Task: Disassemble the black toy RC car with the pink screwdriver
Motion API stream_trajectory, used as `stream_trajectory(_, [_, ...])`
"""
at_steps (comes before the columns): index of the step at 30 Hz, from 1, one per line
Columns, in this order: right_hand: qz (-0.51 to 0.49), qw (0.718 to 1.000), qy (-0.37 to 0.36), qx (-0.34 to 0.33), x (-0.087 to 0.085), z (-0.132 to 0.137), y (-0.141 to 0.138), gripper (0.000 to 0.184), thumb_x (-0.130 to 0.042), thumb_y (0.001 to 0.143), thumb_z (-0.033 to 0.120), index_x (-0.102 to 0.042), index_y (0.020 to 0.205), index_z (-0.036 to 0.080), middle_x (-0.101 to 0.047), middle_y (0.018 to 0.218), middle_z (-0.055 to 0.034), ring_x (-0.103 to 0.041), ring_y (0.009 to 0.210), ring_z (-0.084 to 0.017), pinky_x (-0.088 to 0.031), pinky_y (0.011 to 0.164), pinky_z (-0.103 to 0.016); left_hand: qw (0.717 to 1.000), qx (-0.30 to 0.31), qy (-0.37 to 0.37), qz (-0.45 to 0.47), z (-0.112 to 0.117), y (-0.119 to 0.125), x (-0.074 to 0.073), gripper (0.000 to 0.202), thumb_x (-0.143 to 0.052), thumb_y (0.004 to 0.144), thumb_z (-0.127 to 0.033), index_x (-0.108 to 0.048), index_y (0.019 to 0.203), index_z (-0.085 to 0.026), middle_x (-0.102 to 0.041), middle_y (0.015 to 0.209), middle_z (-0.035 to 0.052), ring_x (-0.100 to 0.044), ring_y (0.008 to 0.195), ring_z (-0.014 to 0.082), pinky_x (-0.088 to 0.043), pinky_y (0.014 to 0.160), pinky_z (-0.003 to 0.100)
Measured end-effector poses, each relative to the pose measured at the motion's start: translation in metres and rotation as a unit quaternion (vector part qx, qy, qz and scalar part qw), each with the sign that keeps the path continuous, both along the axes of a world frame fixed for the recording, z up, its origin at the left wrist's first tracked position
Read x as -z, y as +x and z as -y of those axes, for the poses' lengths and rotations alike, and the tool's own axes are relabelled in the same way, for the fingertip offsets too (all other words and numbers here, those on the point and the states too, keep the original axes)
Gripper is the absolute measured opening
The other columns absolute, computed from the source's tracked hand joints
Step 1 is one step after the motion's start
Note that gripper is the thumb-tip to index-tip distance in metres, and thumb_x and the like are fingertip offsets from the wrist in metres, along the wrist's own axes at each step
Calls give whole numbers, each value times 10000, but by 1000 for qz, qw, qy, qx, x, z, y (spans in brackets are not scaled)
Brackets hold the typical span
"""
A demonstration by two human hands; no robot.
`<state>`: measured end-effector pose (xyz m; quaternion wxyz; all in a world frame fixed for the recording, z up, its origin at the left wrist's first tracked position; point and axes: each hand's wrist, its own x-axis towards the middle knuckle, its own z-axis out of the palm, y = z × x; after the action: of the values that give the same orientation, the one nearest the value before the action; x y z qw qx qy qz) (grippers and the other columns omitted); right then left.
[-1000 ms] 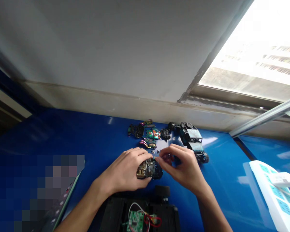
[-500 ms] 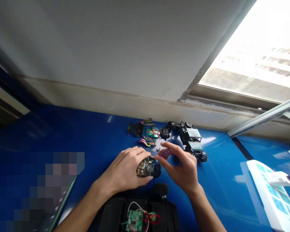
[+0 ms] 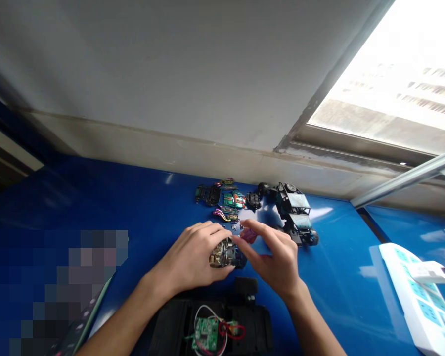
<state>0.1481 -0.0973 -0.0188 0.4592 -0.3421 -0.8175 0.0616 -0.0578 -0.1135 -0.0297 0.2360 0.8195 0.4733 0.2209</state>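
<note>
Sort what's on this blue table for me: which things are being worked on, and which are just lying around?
In hand: small toy car gripped by left hand; pinkish part pinched in right hand.
Lying about: black toy truck, coloured car parts, loose screws, black chassis with green circuit board, white power strip.

Bare left hand [image 3: 191,257], bare right hand [image 3: 276,262]

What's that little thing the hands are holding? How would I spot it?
On the blue table, look just past the big black chassis with the green circuit board. The little car part sits under the left hand, right hand beside it. Unlike the shiny colourful pieces near the wall, it is gold and black.
</note>
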Motion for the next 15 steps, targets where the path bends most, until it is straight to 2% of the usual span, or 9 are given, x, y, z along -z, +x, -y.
stream_trajectory(6, [32, 999, 2, 19, -4, 5, -2, 199, -731, 962, 184, -644, 1141, 190, -786, 838, -16, -724, 640, -123, -575, 667, -222, 1000, -2, 2, 0, 1, 0, 3, 376, -805, 753, -372, -702, 1084, -228, -762, 1096, 55, -695, 1039, 284, -543, 940, 401])
stream_trajectory(8, [25, 999, -38, 6, -8, 8, -1, 158, -683, 984, 157, -648, 1131, 205, -791, 877, -8, -739, 679, -115, -570, 680, -202, 1000, 2, -4, -5, 1, 1, 3, 358, -810, 743, -366, -707, 1060, -234, -765, 1078, 46, -696, 1029, 283, -540, 937, 397])
stream_trajectory(12, [24, 982, -168, -77, -16, 11, 3, 175, -560, 1026, 134, -629, 1151, 236, -780, 964, 1, -752, 803, -111, -570, 750, -191, 1000, 0, -12, -8, 0, 1, 2, 350, -809, 742, -352, -703, 1053, -230, -767, 1064, 44, -693, 1030, 285, -531, 941, 393])
stream_trajectory(15, [40, 971, -214, -103, -19, 12, 7, 204, -488, 1046, 147, -603, 1194, 228, -769, 1043, -30, -752, 909, -133, -567, 795, -218, 1000, 7, -8, -1, 0, 1, 1, 356, -808, 748, -349, -697, 1067, -234, -766, 1094, 41, -690, 1046, 286, -523, 933, 389])
